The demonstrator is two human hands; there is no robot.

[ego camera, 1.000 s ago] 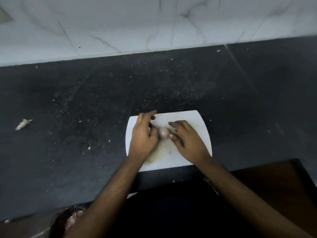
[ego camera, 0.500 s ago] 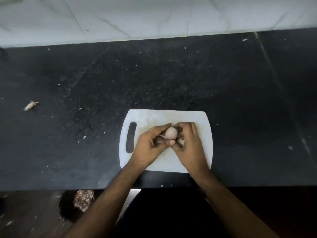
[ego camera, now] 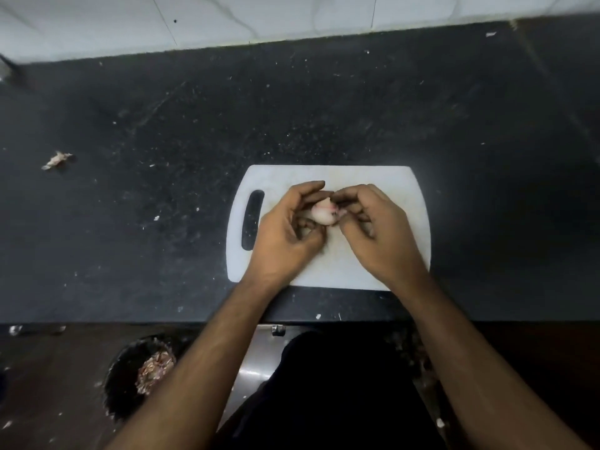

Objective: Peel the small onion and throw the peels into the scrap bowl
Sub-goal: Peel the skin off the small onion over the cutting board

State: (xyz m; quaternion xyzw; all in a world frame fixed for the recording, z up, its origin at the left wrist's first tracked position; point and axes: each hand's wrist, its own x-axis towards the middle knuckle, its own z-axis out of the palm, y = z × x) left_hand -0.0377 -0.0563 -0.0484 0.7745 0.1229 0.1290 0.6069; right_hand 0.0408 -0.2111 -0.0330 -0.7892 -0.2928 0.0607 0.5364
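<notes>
A small pale pink onion [ego camera: 323, 213] is held between both hands just above the white cutting board [ego camera: 399, 190]. My left hand [ego camera: 285, 235] cups it from the left with the fingers curled around it. My right hand [ego camera: 373, 228] pinches its right side with thumb and fingertips. A dark scrap bowl [ego camera: 121, 378] with a heap of brownish peels [ego camera: 155, 370] sits on the floor at the lower left, below the counter edge.
The board lies on a black speckled counter [ego camera: 162, 222] strewn with small crumbs. A loose scrap of peel [ego camera: 56, 160] lies at the far left. A white tiled wall [ego camera: 259, 17] runs along the back. A metal drawer front [ego camera: 259, 362] shows below the counter.
The view has tilted downward, so the scrap bowl shows fully. Both hands stay on the onion, which has turned and now shows a pointed end and a pink patch.
</notes>
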